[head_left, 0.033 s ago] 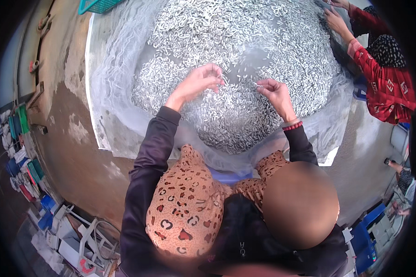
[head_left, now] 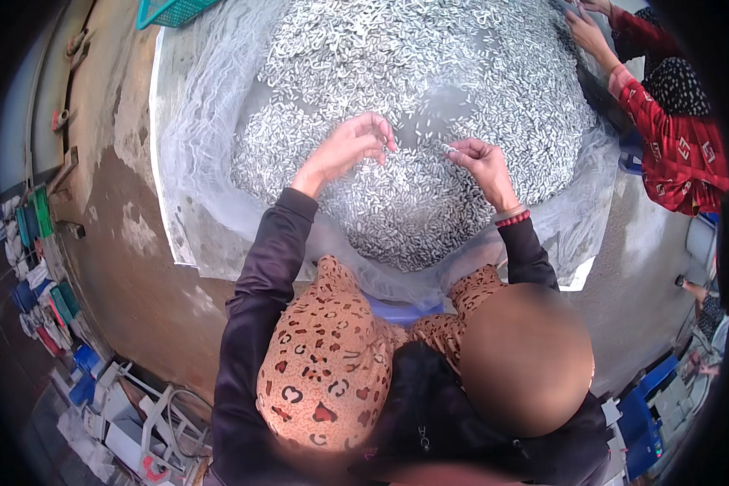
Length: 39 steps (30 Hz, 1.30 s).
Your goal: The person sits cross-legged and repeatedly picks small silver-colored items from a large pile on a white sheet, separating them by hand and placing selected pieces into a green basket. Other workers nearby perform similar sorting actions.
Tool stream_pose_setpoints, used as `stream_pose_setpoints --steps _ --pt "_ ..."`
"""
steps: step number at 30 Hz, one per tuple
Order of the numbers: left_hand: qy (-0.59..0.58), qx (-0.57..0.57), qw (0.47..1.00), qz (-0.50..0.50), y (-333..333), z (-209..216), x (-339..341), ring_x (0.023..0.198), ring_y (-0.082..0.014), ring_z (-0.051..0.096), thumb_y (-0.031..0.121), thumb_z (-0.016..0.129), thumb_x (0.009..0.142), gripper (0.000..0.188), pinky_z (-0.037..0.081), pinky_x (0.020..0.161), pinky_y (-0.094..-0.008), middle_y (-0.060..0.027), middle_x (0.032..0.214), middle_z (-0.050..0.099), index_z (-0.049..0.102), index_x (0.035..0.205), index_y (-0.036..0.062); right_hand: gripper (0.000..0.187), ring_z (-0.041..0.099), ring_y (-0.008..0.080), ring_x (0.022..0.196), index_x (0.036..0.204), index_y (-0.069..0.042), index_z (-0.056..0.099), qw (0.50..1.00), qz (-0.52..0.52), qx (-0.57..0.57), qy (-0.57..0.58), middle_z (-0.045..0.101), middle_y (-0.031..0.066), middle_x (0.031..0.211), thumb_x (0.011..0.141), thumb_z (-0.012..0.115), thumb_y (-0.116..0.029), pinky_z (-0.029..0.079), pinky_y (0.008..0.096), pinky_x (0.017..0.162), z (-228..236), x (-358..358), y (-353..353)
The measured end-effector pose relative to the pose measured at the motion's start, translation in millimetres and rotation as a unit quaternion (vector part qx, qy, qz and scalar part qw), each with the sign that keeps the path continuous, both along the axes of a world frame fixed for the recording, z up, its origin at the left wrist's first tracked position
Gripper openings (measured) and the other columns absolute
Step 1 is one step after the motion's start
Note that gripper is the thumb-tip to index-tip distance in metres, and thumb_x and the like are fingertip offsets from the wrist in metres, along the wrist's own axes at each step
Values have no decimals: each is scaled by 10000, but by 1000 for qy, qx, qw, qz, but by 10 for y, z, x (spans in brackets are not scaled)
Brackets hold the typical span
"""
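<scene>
A wide spread of small, slim, silvery-white pieces (head_left: pixel 405 202) lies in front of me; their exact kind is too small to tell. Toward the far side, some look longer and curled. My left hand (head_left: pixel 356 144) hovers over the spread with fingers bent inward and closed near the tips; what they hold, if anything, is too small to make out. To its right, my right hand (head_left: pixel 482 162) pinches a small whitish piece (head_left: pixel 447 149) between thumb and finger. A grey patch (head_left: pixel 429 125) shows among the pieces just beyond my hands.
Sheer white netting (head_left: pixel 206 154) borders the spread and reaches my knees. A green basket (head_left: pixel 174 10) stands at the far left. At the right, a person in a red patterned sleeve (head_left: pixel 680 154) has hands at the spread's edge. Chairs and a metal frame (head_left: pixel 150 413) stand lower left.
My two hands have shifted only very slightly over the spread. The pieces lie as before.
</scene>
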<state>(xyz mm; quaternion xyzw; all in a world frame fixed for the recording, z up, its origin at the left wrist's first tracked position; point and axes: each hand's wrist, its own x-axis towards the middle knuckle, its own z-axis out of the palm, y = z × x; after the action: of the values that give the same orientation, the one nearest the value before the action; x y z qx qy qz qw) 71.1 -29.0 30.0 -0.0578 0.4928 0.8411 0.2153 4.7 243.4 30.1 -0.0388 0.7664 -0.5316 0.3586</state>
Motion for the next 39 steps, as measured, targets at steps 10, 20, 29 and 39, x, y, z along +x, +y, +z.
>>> stream_pose_setpoints --steps 10,20,29,39 --pt "209 -560 793 -115 88 -336 -165 695 -209 590 167 595 835 259 485 607 -339 -45 839 576 623 1074 71 460 620 291 988 1263 83 462 916 -139 -248 -282 594 217 1097 811 385 119 542 361 878 -128 -34 132" --pt "62 -494 846 -191 -32 -32 -342 686 -141 519 193 689 799 201 469 629 -284 -20 863 533 549 884 76 198 568 147 780 973 10 558 851 -145 -379 -334 551 74 827 807 454 -16 476 281 647 64 -101 404" --pt "-41 141 988 -37 283 282 -277 944 -218 569 84 511 815 206 470 740 -315 -106 1034 536 524 1015 33 273 534 173 741 1020 59 565 850 -158 -427 -265 552 81 843 814 418 -43 466 305 682 -119 -71 603" --pt "442 -564 677 -169 1335 696 -200 1180 -306 487 225 646 840 243 358 1005 -506 -104 1181 525 591 1025 77 323 605 254 935 1132 -2 519 752 -355 -378 -406 589 124 1012 935 475 -255 519 374 820 84 380 153"
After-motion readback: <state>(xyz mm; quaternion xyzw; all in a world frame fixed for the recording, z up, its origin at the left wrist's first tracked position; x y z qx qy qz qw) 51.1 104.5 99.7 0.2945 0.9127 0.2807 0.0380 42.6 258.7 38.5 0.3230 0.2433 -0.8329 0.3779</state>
